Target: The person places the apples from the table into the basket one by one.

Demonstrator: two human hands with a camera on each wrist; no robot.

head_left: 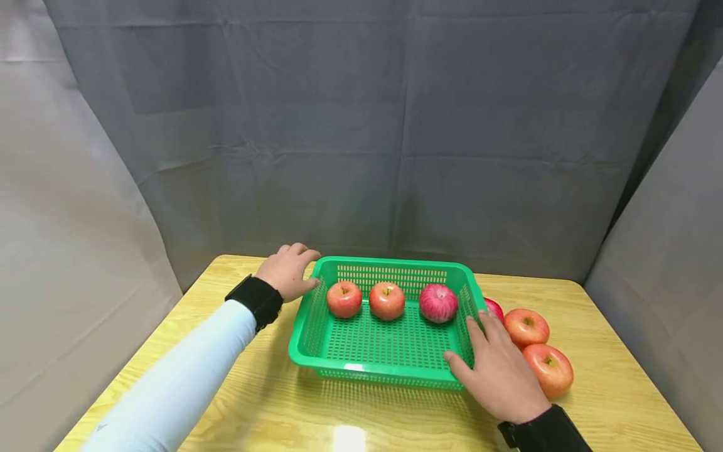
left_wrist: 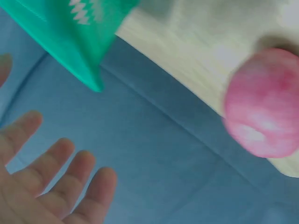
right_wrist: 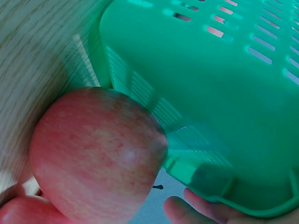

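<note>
A green plastic basket [head_left: 361, 368] with slotted sides sits on the wooden table. Three apples lie inside: a red one [head_left: 344, 299] at the left, another [head_left: 386, 301] in the middle, and a darker pinkish one [head_left: 438, 303] at the right. My left hand [head_left: 288, 271] is by the basket's back left corner; in the left wrist view its fingers [left_wrist: 60, 161] are spread, apart from the basket [left_wrist: 77, 46]. At the right rim is my right hand [head_left: 503, 370], fingers spread and thumb over the front right corner. Its fingertips [right_wrist: 176, 210] show beside the rim [right_wrist: 261, 212] in the right wrist view.
Right of the basket several apples lie on the table, among them one at the back [head_left: 526, 328] and one in front [head_left: 548, 369]. A large apple [right_wrist: 98, 154] is close against the basket's outer wall. The left wrist view shows an apple [left_wrist: 264, 102]. Grey cloth [head_left: 361, 125] hangs behind.
</note>
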